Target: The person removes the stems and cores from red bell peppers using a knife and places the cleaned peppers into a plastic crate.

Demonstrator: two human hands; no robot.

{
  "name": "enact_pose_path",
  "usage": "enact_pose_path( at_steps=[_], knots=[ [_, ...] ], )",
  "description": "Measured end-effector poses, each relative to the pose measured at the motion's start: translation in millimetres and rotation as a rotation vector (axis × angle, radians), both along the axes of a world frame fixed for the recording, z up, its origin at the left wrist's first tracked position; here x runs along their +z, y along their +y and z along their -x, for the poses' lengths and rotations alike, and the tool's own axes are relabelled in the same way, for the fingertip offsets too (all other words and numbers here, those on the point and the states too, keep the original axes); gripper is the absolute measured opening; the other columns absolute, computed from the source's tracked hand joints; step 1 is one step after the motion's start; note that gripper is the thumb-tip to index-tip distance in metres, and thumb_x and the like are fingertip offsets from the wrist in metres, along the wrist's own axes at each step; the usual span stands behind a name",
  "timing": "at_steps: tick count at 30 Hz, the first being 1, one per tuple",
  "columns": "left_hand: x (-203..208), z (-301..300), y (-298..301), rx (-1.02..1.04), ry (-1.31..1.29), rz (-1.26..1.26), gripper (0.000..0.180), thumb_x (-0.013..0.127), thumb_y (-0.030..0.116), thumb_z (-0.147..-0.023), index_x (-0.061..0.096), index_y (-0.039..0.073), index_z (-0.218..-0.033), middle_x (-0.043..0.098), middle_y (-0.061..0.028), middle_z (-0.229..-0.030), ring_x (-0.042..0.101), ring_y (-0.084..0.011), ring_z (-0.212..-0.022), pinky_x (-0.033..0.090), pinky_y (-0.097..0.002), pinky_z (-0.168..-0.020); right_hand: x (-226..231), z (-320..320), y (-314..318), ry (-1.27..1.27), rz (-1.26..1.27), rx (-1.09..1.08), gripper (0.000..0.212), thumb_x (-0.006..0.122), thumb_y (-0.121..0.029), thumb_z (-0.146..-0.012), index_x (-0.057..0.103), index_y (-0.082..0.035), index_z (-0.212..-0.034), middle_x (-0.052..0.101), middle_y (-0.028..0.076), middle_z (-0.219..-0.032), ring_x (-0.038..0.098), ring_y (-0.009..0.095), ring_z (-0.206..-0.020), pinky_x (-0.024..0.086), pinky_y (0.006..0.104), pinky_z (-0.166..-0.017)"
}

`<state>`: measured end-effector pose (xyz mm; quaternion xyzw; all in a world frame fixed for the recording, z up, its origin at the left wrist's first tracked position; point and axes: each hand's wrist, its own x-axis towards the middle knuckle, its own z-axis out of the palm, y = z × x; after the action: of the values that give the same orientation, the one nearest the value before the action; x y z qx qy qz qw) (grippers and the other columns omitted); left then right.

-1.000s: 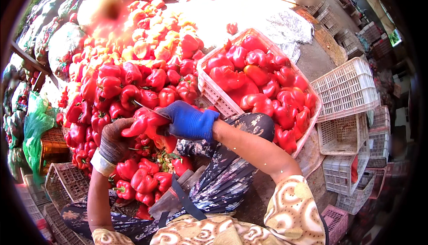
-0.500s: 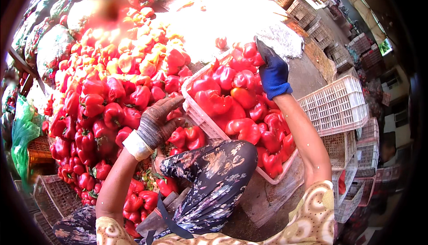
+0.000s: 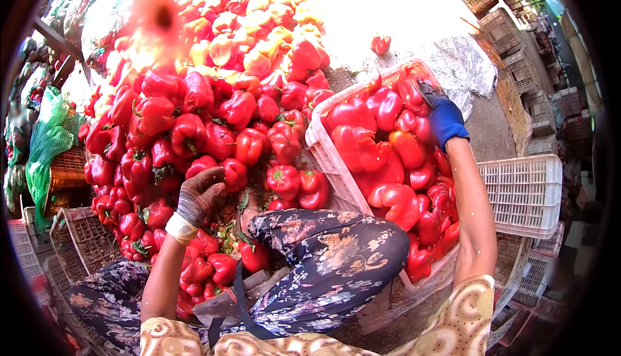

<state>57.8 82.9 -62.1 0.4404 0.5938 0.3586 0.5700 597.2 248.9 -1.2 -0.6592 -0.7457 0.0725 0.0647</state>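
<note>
My left hand [image 3: 199, 197], in a dark grey glove with a white cuff, reaches to the edge of a big heap of red bell peppers [image 3: 155, 115]. Its fingers are apart and nothing shows in them; a red pepper [image 3: 233, 175] lies just beyond the fingertips. Over the far right corner of a pale pink plastic crate [image 3: 337, 176] is my right hand [image 3: 445, 118], in a blue glove with dark fingers. Those fingers bend against a red bell pepper [image 3: 409, 90] at the crate's far end. Red peppers fill the crate.
My bent leg [image 3: 336, 239] in flowered trousers lies between heap and crate. White crates [image 3: 521, 194] stack at the right, more crates [image 3: 90, 239] at the left. A single pepper [image 3: 380, 44] sits on the bright floor beyond. Stuffed net sacks [image 3: 107, 26] line the far left.
The whole view has shifted, with heap and crate lower and further right. My left hand has drawn back from the crate's side to the heap. The right hand's fingers, stretched before, now bend at the pepper.
</note>
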Motion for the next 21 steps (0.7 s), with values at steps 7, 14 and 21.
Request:
enact_pose_path(
  at_steps=[7,14,21],
  knots=[
    [-5.7,2.4,-10.5,-0.106,0.061,-0.043,0.036,0.063,-0.004,-0.085,0.061,-0.001,-0.121,0.068,-0.0086,-0.106,0.061,-0.0147,-0.100,0.050,-0.0287,-0.089,-7.6,-8.4,-9.4,-0.070,-0.203,0.007,0.058,0.041,0.006,-0.081,0.054,-0.013,-0.134,0.054,0.016,-0.134,0.052,0.031,-0.124,0.043,0.0380,-0.103],
    [23.9,-42.2,52.6,-0.282,0.135,-0.312,0.038,0.065,-0.002,-0.083,0.060,0.000,-0.120,0.066,-0.0097,-0.105,0.063,-0.0177,-0.101,0.051,-0.0307,-0.088,-3.8,32.3,-20.2,0.177,-0.295,-0.328,0.047,0.057,-0.029,-0.092,0.050,-0.013,-0.135,0.060,0.017,-0.125,0.061,0.036,-0.107,0.051,0.0411,-0.088],
    [47.9,-236.4,188.3,-0.617,0.551,-0.860,0.066,0.069,0.019,-0.080,0.042,0.008,-0.140,0.044,-0.0164,-0.142,0.042,-0.0360,-0.131,0.039,-0.0426,-0.107,-13.2,20.6,-21.8,-0.092,-0.176,-0.160,0.070,0.069,-0.042,-0.083,0.046,-0.008,-0.139,0.049,0.017,-0.140,0.053,0.032,-0.123,0.044,0.0376,-0.101]
  ],
)
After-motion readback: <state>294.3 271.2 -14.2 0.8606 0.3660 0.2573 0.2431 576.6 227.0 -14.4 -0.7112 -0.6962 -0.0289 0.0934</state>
